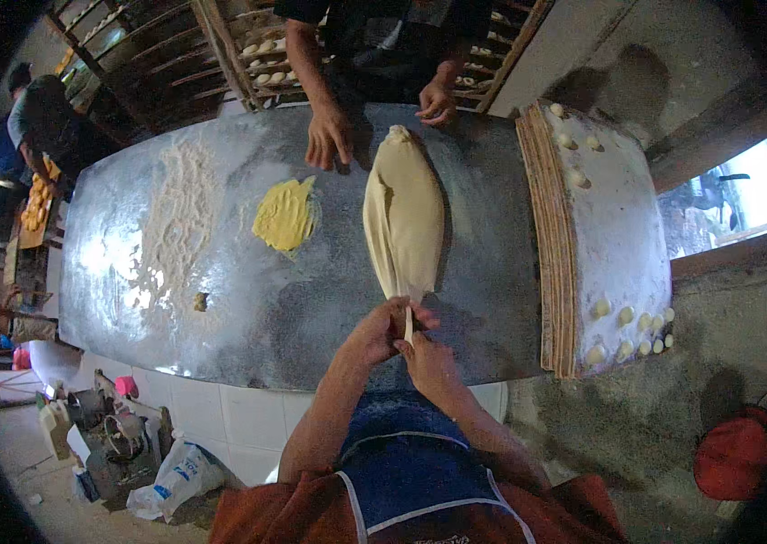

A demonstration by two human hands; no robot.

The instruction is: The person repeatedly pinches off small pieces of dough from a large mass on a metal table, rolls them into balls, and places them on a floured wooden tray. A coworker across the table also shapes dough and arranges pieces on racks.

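A long oval sheet of pale dough (406, 208) lies lengthwise on the grey worktop (483, 272), narrowing toward me into a thin stretched strip (408, 320). My left hand (384, 328) and my right hand (423, 357) both have fingers closed round this strip at the table's near side. A yellow smear of soft fat (285, 216) lies left of the dough. Farther left are a floury patch (175, 213) and a small brownish lump (200, 301).
A person (374, 45) across the table holds both hands near the dough's far end, before wooden racks (270, 62). Stacked boards with small dough pieces (623, 227) stand right. People (39, 113) are at far left; pots (120, 431) and bags (179, 476) lie below.
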